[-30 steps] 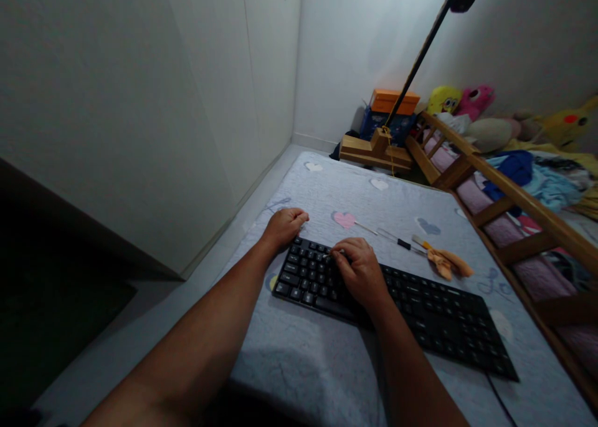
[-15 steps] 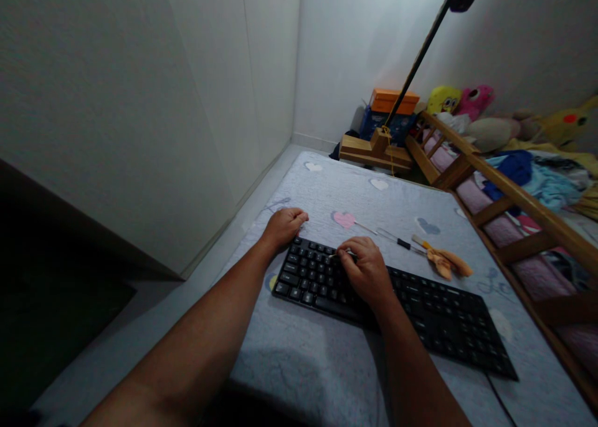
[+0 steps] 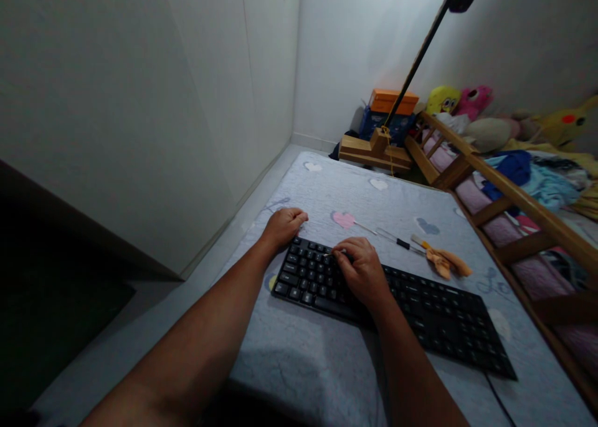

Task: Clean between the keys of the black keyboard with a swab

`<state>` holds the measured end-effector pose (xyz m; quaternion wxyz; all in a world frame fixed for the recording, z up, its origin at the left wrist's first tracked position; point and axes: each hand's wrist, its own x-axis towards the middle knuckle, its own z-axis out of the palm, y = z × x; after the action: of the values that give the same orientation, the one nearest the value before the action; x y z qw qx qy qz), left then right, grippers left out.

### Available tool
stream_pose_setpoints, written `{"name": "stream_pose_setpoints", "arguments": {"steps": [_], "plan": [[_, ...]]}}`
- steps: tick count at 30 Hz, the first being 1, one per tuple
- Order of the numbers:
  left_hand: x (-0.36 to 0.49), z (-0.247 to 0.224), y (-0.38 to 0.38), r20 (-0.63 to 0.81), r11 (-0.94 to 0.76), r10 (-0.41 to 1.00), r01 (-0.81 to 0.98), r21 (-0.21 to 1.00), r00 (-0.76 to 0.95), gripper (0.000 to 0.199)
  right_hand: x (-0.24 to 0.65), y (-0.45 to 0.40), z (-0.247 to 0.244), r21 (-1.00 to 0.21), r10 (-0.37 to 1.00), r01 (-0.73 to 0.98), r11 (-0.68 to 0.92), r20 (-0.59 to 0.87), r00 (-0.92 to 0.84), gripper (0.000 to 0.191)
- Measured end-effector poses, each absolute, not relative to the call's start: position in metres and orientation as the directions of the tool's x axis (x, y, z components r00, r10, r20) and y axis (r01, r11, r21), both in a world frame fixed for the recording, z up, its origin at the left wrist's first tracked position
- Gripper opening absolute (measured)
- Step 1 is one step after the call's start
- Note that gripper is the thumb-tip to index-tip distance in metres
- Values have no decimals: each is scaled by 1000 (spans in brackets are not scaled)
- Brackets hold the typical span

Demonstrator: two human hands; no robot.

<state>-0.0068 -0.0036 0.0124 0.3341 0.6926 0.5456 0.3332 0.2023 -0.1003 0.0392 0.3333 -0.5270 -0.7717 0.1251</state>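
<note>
A black keyboard (image 3: 448, 327) lies slanted on a pale cloth printed with hearts. My left hand (image 3: 283, 226) is closed by the keyboard's upper left corner, its fingers curled; what they hold, if anything, is hidden. Over the left-middle keys, my right hand (image 3: 362, 268) pinches a thin pale stick (image 3: 329, 254), whose tip reaches down among the keys. Beyond the keyboard lie a thin white stick (image 3: 365, 227), a tool with a black grip (image 3: 402, 244), a brush (image 3: 420, 242) and a crumpled orange cloth (image 3: 446, 262).
A wooden bed rail (image 3: 518, 187) runs along the right, with clothes and plush toys behind it. At the back, a dark pole rises from a wooden base (image 3: 374, 149) beside an orange box (image 3: 393, 101). A pale cabinet (image 3: 205, 90) stands left.
My right hand has shifted slightly left along the keys with the thin stick. My left hand has stayed in place.
</note>
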Motion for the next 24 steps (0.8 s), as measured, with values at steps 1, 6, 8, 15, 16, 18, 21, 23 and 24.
{"name": "stream_pose_setpoints", "arguments": {"steps": [1,6,8,15,16,18,21,23,24], "plan": [[-7,12,-4,97,-181,978,532,827,183,38,203,-100,40,-543,899,734,408,379,-220,16],[-6,11,-4,104,-184,978,520,834,180,38,209,-100,43,-529,907,755,388,364,-211,16],[-6,11,-3,107,-188,978,519,834,182,38,210,-101,44,-514,906,765,389,364,-215,17],[-7,11,-3,100,-186,977,528,829,187,39,208,-114,45,-440,879,787,432,398,-261,15],[-7,11,-3,99,-186,977,529,828,187,39,207,-117,45,-429,873,788,442,408,-267,14],[-7,11,-3,97,-185,977,531,827,189,39,206,-122,46,-401,860,793,459,426,-282,14],[-6,12,-3,94,-184,977,530,828,193,39,203,-127,46,-373,849,800,469,441,-292,14],[-5,13,-4,96,-184,977,529,828,190,39,201,-129,47,-371,850,800,472,434,-300,15],[-5,13,-4,96,-184,977,530,828,189,39,201,-129,47,-379,851,795,473,431,-301,15]]}}
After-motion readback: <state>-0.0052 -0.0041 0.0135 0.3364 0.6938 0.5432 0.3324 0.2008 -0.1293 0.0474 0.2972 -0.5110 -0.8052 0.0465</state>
